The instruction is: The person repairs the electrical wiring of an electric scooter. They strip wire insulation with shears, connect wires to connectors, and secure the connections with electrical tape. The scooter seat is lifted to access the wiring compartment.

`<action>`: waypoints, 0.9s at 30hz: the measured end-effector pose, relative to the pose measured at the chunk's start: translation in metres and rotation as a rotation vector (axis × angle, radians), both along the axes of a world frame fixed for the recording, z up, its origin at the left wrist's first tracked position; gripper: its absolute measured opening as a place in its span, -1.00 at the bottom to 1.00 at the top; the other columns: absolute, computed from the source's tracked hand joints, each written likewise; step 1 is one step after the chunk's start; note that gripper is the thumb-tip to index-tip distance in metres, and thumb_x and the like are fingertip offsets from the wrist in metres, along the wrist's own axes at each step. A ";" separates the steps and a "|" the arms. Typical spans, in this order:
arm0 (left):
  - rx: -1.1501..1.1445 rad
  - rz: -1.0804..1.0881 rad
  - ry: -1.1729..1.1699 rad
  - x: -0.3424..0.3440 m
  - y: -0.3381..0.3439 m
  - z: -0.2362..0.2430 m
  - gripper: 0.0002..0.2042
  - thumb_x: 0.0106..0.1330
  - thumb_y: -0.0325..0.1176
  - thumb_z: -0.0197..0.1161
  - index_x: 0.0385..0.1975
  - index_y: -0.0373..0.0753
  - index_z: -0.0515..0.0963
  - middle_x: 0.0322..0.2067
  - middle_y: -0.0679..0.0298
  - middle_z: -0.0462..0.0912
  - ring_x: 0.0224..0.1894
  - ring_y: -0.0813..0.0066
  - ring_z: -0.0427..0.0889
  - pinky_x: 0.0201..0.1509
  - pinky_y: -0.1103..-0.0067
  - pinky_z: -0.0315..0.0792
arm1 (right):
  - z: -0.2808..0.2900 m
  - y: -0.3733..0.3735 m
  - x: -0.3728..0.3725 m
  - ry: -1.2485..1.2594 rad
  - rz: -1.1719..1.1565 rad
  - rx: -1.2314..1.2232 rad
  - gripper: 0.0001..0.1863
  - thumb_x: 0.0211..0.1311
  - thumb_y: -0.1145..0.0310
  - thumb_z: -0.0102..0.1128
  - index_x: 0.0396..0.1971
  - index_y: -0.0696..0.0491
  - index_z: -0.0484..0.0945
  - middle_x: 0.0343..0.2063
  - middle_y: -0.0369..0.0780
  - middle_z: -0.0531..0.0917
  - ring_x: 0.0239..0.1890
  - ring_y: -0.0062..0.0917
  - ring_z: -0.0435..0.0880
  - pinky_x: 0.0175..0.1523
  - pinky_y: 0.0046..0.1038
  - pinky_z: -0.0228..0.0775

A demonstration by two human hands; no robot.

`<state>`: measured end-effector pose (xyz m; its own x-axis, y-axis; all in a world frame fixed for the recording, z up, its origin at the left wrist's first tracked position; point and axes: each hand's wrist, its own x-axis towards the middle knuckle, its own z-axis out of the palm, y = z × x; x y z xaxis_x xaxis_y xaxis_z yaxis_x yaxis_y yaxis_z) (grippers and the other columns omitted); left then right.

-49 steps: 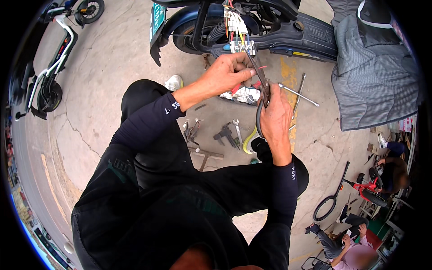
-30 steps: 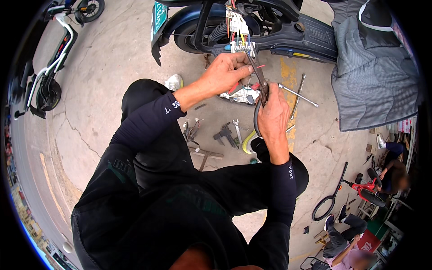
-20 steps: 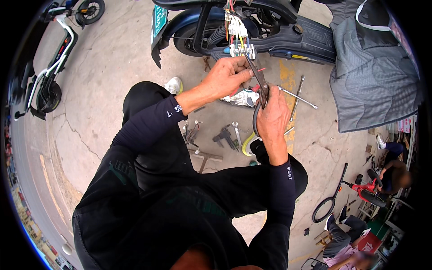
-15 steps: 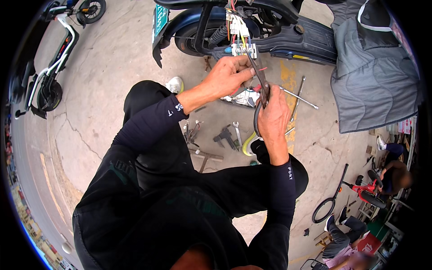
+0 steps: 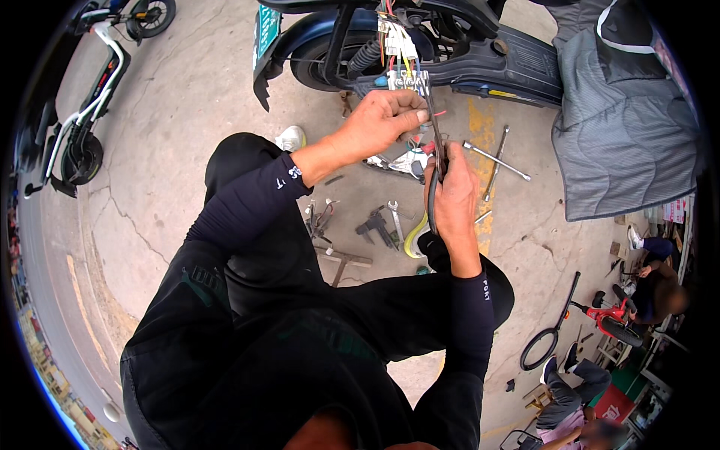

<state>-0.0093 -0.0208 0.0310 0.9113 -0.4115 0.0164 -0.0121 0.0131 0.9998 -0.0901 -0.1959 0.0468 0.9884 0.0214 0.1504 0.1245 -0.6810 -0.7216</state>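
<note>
My right hand (image 5: 456, 193) is closed on the dark handles of a pair of scissors (image 5: 437, 139), whose long blades point away from me. The blades stand nearly upright in the picture, beside my left fingertips. Thumb and forefinger of my left hand (image 5: 386, 124) are pinched together, and a thin red wire (image 5: 440, 112) pokes out just past them and the blades. The rest of that wire is hidden by the fingers. Just beyond the hands, a terminal block (image 5: 403, 81) and white connectors (image 5: 397, 41) hang on a bundle of coloured wires from the dark electric scooter (image 5: 465, 71).
A cross-shaped lug wrench (image 5: 496, 161) lies right of my hands. Below them on the ground are a spanner (image 5: 395, 219) and a dark clamp-like part (image 5: 373, 226). A grey quilted cover (image 5: 630, 142) hangs at right. Two people sit at lower right, near a red child's bike (image 5: 611, 322).
The scissors have swung from leaning left to nearly upright, and their tips have moved right, to the block's right end. My left hand stays pinched in almost the same place.
</note>
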 end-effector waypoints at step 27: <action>0.049 -0.006 0.040 -0.004 -0.006 -0.001 -0.83 0.47 -0.35 0.22 -0.20 -0.31 0.42 -0.47 0.39 0.55 -0.45 0.75 0.43 -0.43 0.68 0.29 | 0.007 -0.029 -0.002 -0.134 -0.083 -0.360 -0.63 0.21 0.51 0.21 0.03 0.15 0.45 -0.27 -0.01 0.55 -0.18 -0.04 0.58 -0.14 -0.11 0.41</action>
